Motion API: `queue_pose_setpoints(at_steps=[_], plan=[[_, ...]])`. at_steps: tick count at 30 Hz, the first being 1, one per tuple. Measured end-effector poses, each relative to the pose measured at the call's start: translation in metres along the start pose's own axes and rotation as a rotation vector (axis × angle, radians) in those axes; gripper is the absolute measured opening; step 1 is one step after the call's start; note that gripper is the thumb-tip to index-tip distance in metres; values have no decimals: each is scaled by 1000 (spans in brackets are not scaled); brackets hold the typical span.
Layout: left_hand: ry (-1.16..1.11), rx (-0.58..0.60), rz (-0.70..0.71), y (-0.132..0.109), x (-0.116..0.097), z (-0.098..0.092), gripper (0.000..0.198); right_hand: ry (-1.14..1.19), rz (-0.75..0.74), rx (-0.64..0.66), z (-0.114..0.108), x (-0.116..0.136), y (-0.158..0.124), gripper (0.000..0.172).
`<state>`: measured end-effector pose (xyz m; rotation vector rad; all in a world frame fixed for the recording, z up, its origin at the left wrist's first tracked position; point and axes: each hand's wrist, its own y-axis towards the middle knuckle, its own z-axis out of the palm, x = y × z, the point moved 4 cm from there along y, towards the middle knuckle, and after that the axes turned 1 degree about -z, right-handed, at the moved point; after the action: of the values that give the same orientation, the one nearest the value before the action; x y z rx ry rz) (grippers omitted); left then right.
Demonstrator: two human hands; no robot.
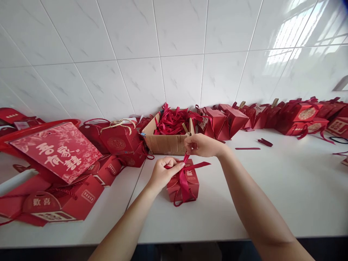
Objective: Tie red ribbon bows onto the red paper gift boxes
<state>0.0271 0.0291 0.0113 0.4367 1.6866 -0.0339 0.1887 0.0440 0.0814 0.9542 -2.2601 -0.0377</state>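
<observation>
Tension matters, I judge: left hand [163, 174] grip closed on the ribbon [184, 181] loop, right hand [202, 145] pinching its tail over the red box [172, 190]; I'd pull evenly.

A cardboard box [165, 144] filled with red ribbons [174, 122] is set far on the white desk [272, 188]. Red gift bags [58, 150] are piled at the left; red gift boxes [299, 116] are lined along the far right.
</observation>
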Motion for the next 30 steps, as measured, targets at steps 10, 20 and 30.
queue_pose_setpoints(at_steps=[10, 20, 30], plan=[[46, 2, 30, 0, 0, -3, 54, -19, 37, -110, -4, -8, 0, 15], [-6, 14, -16, 0, 3, -2, 55, 103, 2, -60, -7, -3, -1, 10], [-14, -7, -25, -1, -1, -2, 55, 172, 327, 227, 6, -24, -4, 47]])
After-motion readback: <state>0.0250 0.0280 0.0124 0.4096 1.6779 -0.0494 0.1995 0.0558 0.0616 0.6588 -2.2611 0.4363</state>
